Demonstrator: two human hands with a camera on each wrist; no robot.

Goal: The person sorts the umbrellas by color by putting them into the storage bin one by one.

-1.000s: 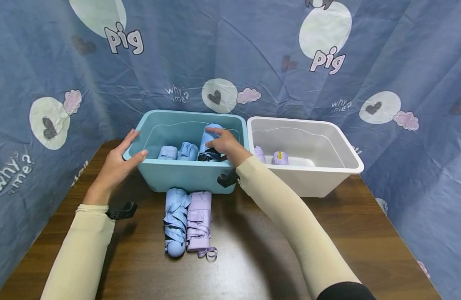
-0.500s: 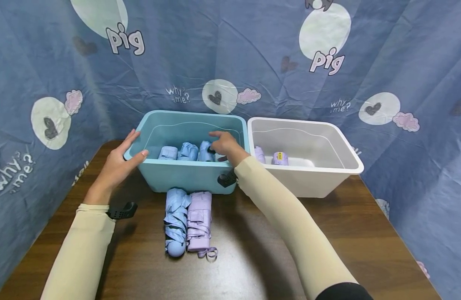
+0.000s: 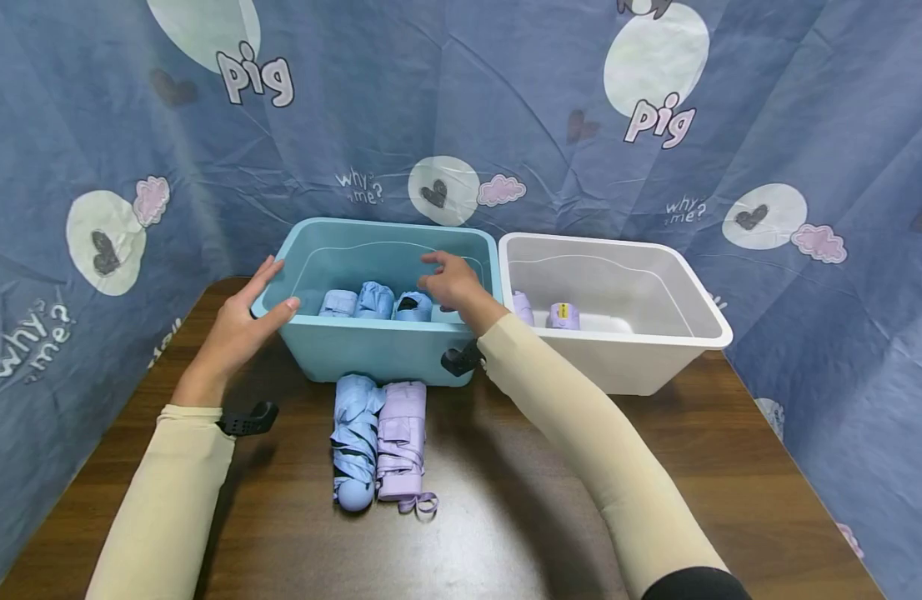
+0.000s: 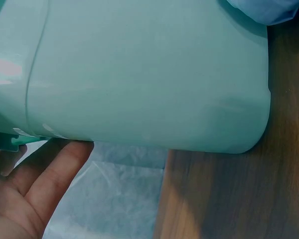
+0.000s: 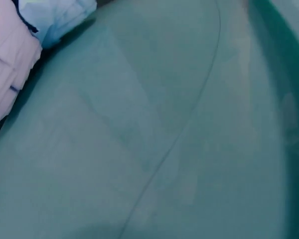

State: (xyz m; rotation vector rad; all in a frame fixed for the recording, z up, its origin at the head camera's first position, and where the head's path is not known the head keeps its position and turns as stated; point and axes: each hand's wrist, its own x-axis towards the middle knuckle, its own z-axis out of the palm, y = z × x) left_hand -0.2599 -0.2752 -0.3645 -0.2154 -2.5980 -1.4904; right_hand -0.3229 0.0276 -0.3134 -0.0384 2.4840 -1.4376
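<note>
My left hand [image 3: 239, 318] rests at the left end of the teal bin [image 3: 371, 340], fingers straight along its rim and thumb by the front corner. In the left wrist view, fingers [image 4: 57, 179] lie against the bin's wall. Inside the bin, three folded blue umbrellas stand in a row: a left one [image 3: 338, 303], a middle one [image 3: 374, 301] and a right one [image 3: 413, 307] with a black patch on top. My right hand [image 3: 461, 287] hovers over the bin's right part, beside the right umbrella, fingers loosely extended with nothing seen in them.
A white bin [image 3: 611, 354] stands right beside the teal one, with two purple umbrellas [image 3: 563, 317] inside. On the wooden table [image 3: 506, 533] in front lie a folded blue umbrella [image 3: 356, 446] and a folded purple umbrella [image 3: 403, 442], side by side. A patterned blue curtain [image 3: 476, 100] hangs behind.
The blue umbrella under my right hand has gone down from leaning high in the teal bin to standing low beside the other two, and the hand has let go. The left hand stays put.
</note>
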